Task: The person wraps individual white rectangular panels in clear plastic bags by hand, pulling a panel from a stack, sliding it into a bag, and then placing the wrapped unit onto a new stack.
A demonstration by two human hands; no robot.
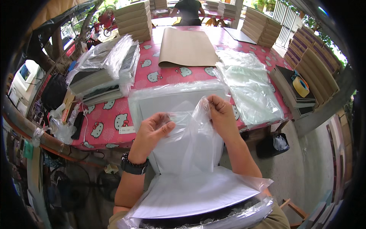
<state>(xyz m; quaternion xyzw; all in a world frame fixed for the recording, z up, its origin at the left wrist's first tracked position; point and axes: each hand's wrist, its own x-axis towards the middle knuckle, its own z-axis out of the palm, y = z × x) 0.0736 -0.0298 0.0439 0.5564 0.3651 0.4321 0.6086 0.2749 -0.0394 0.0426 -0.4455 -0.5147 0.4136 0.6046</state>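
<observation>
A large clear plastic bag (pixel 198 147) stretches from the table edge toward my body. My right hand (pixel 222 114) is closed in a pinch, pulling a fold of its film up to a peak. My left hand (pixel 154 131), with a dark watch and beaded bracelet on the wrist, has curled fingers and thumb around the film on the other side. Against my body rests a white sheet or board (pixel 190 191) with a dark lower edge, covered by plastic. Below and beyond my hands, a flat white wrapped stack (pixel 175 97) lies on the table.
A pink patterned cloth covers the table (pixel 156 78). At left sits a plastic-wrapped stack (pixel 103 72); at right, a pile of clear bags (pixel 251 87). Brown paper (pixel 187 47) lies farther back. A tape roll (pixel 300 86) rests on dark boards. Someone in dark clothing (pixel 189 13) is far off.
</observation>
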